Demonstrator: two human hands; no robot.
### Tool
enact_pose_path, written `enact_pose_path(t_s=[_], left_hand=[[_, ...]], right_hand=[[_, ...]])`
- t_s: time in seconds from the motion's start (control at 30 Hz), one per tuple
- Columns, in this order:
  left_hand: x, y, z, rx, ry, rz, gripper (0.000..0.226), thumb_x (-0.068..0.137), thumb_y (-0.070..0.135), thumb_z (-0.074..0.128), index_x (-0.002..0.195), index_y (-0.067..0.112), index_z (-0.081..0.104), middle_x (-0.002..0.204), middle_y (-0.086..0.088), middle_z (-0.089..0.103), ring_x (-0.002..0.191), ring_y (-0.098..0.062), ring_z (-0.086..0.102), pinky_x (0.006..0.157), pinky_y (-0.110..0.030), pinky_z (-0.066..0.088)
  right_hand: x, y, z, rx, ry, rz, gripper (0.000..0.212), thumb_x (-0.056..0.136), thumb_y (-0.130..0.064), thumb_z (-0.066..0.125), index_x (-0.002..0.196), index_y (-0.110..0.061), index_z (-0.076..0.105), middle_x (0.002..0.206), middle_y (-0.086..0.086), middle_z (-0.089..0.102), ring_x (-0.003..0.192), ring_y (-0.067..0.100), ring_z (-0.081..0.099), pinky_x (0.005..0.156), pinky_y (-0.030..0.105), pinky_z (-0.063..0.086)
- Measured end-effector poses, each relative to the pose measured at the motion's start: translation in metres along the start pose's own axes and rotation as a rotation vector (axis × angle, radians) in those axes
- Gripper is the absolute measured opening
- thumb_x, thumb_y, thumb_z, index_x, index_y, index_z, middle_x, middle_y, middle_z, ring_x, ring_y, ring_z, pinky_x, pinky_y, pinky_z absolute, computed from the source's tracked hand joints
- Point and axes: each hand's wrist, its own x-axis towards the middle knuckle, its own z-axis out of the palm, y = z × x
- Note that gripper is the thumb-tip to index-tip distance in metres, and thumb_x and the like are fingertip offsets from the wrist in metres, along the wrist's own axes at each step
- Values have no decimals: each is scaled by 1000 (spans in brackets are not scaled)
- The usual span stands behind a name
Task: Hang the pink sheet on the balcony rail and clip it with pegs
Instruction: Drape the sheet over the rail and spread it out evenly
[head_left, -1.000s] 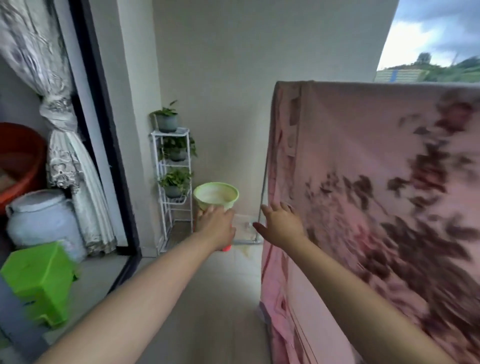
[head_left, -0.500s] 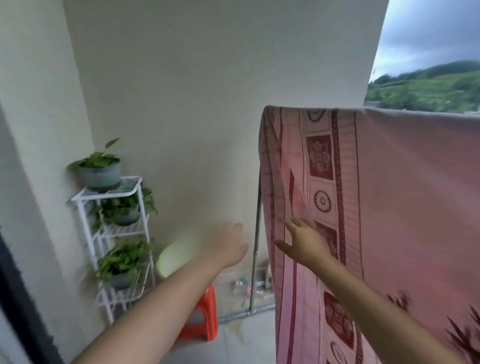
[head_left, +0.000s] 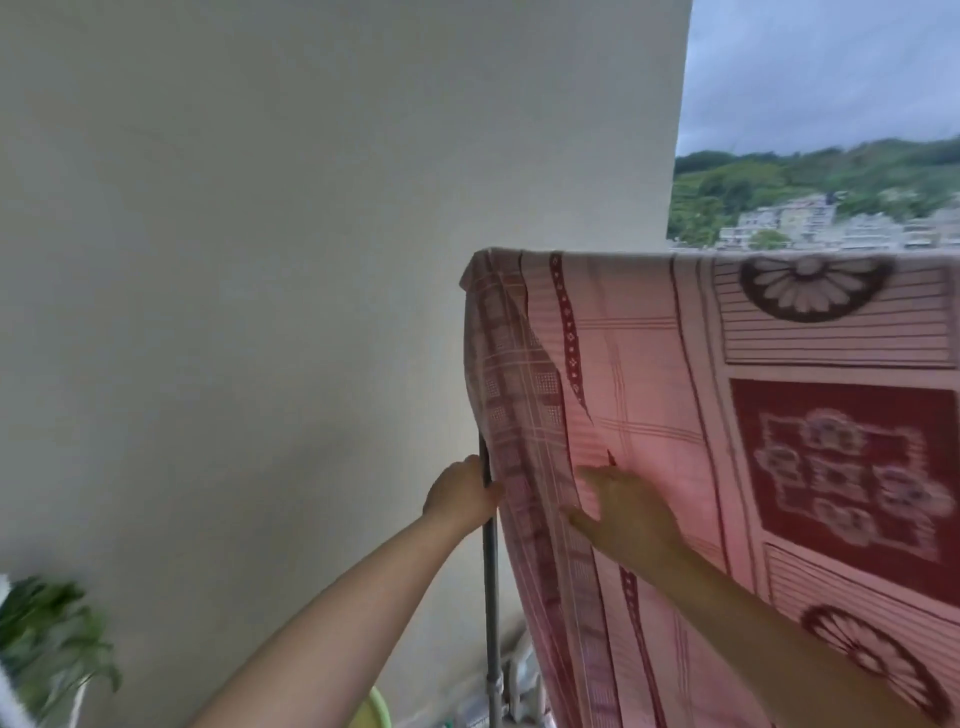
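Both hands had closed in on the pink sheet (head_left: 649, 395): the left hand (head_left: 460, 493) wrapped the grey post (head_left: 491, 597) beside its edge, the right hand (head_left: 623, 512) lay flat and open on the cloth. Above them it draped the rail, unpegged, so straightening came next.

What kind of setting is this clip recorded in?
Most likely a home balcony, open to the outside. A pink sheet hangs over a rail by a plain wall, a potted plant stands at lower left, and green hills with buildings show beyond.
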Motion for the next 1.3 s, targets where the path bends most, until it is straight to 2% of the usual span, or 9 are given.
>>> enact_pose_path(t_s=[0.27, 0.43, 0.53, 0.7, 0.8, 0.9, 1.07, 1.2, 1.3], left_hand=[[143, -58, 36, -65, 2, 313, 27, 92, 26, 44, 92, 6, 62, 98, -12, 70, 90, -30, 65, 73, -31, 49], [163, -90, 22, -182, -77, 650, 28, 95, 20, 42, 86, 0, 58, 86, -16, 69, 77, -31, 64, 69, -37, 51], [163, -99, -11, -295, -34, 840, 32, 92, 24, 37, 93, 0, 59, 80, -19, 68, 70, -33, 63, 62, -37, 48], [169, -66, -78, -583, 112, 963, 26, 88, 20, 39, 83, 1, 57, 69, -3, 53, 53, -12, 49, 49, -6, 37], [182, -37, -112, -607, 257, 1080, 24, 88, 15, 42, 77, -1, 56, 71, -12, 58, 62, -16, 49, 59, -15, 41], [198, -6, -142, -665, 350, 1126, 22, 90, 10, 44, 80, -3, 58, 74, -7, 55, 67, -17, 48, 67, -16, 41], [219, 44, -186, -792, 334, 1095, 23, 96, 15, 38, 95, 0, 56, 86, -2, 55, 76, -17, 53, 57, -9, 37], [257, 103, -229, -845, 382, 1025, 27, 96, 11, 35, 106, -3, 56, 103, -20, 61, 96, -30, 56, 70, -19, 40], [295, 143, -247, -862, 369, 886, 26, 94, 9, 35, 101, -5, 55, 106, -28, 61, 100, -38, 57, 78, -37, 42]], right_hand=[[83, -20, 82, -118, 80, 186, 45, 80, -29, 59, 122, -15, 51, 118, 8, 60, 109, 23, 55, 96, 28, 44], [88, -32, 103, -344, 214, 329, 69, 44, -44, 84, 98, -7, 60, 82, 9, 72, 67, 22, 70, 56, 28, 56], [94, -61, 89, -414, 379, 289, 68, 46, -42, 84, 92, -9, 46, 69, 8, 68, 55, 21, 66, 52, 28, 54], [113, -118, 13, -340, 701, 236, 76, 64, -34, 73, 120, 3, 38, 59, -6, 53, 38, 3, 46, 38, 1, 39], [124, -134, -40, -444, 705, 460, 75, 79, -43, 58, 137, -9, 26, 60, 2, 52, 43, 19, 49, 41, 19, 32], [139, -129, -91, -657, 608, 604, 29, 86, -35, 53, 99, -10, 61, 79, 16, 66, 72, 32, 60, 56, 28, 36], [169, -138, -162, -567, 662, 502, 24, 85, -6, 47, 61, -9, 51, 59, 8, 53, 53, 20, 48, 53, 25, 43], [212, -136, -217, -628, 762, 453, 11, 84, 6, 41, 91, 4, 49, 67, 11, 52, 57, 23, 51, 49, 33, 48], [245, -122, -233, -511, 602, 447, 39, 84, 0, 45, 122, -4, 38, 95, 17, 58, 72, 22, 53, 55, 30, 50]])
